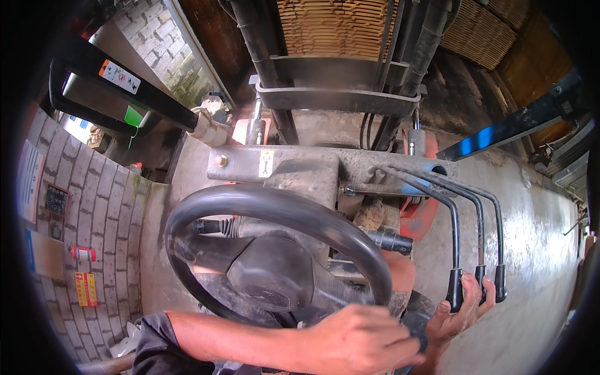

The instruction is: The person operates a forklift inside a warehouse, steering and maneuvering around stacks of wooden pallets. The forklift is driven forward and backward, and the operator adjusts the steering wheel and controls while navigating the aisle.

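Note:
The black steering wheel [269, 199] of a forklift fills the middle of the view. My left forearm crosses below it from the lower left. My left hand [362, 340], slightly blurred, is closed at the wheel's lower right rim; its fingers hide the part of the wheel it grips. To the right stand three bent control levers with black knobs [500, 284]. My right hand [459, 312] is at those knobs from below, its thumb and fingers curled around the nearest ones. Part of its wrist is hidden behind my left hand.
Ahead rise the dark mast [420, 50] and a stack of brown slats [334, 28]. A dusty metal cowl [300, 165] with a red button [220, 160] lies beyond the wheel. Black frame bars flank both sides. A grey brick wall [112, 237] stands left; concrete floor [525, 237] spreads right.

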Demonstrator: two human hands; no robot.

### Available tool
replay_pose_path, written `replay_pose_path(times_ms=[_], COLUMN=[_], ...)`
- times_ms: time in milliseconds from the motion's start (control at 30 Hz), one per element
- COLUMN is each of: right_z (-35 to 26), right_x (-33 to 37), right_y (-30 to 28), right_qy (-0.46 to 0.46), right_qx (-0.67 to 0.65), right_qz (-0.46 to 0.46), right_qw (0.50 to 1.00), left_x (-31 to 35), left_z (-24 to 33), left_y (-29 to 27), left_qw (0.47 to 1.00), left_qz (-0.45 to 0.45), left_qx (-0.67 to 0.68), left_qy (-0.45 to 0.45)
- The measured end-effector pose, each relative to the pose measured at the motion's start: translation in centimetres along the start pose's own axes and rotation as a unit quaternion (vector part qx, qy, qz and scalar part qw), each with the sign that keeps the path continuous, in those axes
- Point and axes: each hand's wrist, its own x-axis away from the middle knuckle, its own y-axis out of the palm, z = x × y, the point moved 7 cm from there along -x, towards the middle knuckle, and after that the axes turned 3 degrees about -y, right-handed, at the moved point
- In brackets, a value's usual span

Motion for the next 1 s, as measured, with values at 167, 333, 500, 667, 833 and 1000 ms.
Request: replay_pose_path(times_ms=[167, 333, 500, 667, 833, 1000], right_z=[0.1, 0.0, -0.8, -1.6, -2.0, -2.8], right_x=[1.1, 1.8, 2.6, 3.6, 4.9, 5.2], right_y=[0.3, 0.5, 0.5, 0.5, 0.9, 0.6], right_qy=[-0.034, -0.050, -0.042, -0.046, -0.042, -0.015], right_qx=[0.010, 0.023, 0.033, 0.041, 0.040, 0.013], right_qz=[0.010, 0.014, 0.017, 0.039, 0.039, 0.064], right_qw=[0.999, 0.998, 0.998, 0.997, 0.998, 0.998], left_x=[13.0, 20.2, 19.6, 17.5, 18.9, 23.5], left_z=[0.1, -1.3, -2.2, -2.5, -2.6, -2.1], left_y=[-1.1, -12.3, -19.6, -21.4, -21.1, -19.6], left_qw=[0.989, 0.975, 0.935, 0.938, 0.934, 0.902], left_qz=[-0.039, 0.088, 0.276, 0.274, 0.284, 0.352], left_qx=[0.084, 0.017, -0.070, -0.084, -0.076, -0.082], left_qy=[-0.114, -0.203, -0.211, -0.193, -0.203, -0.237])
